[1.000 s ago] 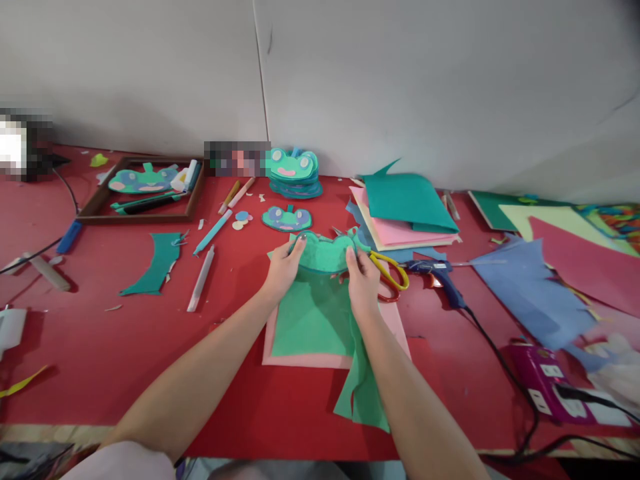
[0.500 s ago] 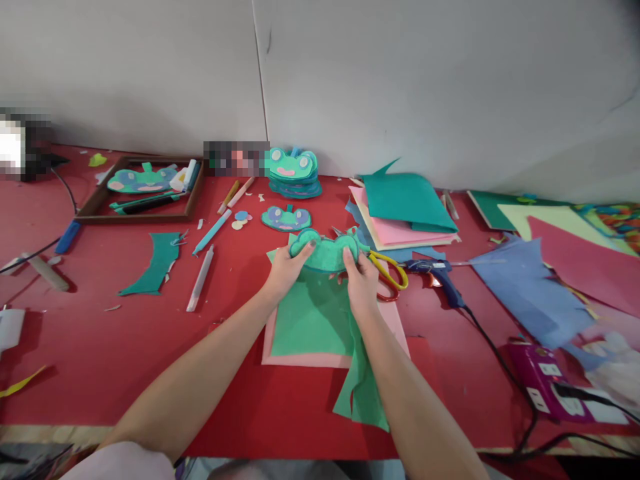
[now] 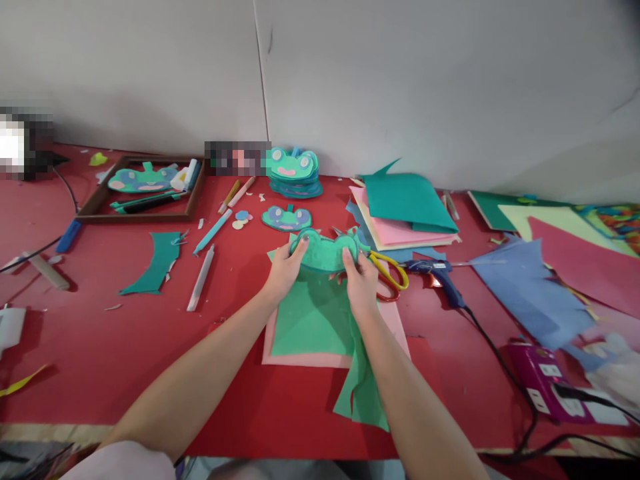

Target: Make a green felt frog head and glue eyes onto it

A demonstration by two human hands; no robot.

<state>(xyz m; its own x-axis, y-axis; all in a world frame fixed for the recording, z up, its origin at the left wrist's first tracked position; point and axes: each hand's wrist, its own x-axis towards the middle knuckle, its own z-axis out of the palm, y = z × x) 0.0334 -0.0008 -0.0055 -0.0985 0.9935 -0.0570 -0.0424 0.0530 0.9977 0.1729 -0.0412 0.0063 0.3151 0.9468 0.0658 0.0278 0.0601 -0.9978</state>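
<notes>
A green felt frog-head cutout is pinched at both ends, with no face parts showing on it. My left hand grips its left end, thumb on top. My right hand grips the right end the same way. Beneath lies a light green felt sheet on a pink sheet. Scissors with yellow and red handles rest just right of my right hand, their blades partly hidden. A green felt offcut hangs beside my right forearm.
A finished frog face and a frog-face stack lie behind my hands. To the right are a blue glue gun, felt sheets and a purple power strip. Leftward are a brown tray and pens.
My left thumb has shifted slightly up and left along the felt cutout's edge. Both hands still hold the cutout in nearly the same place.
</notes>
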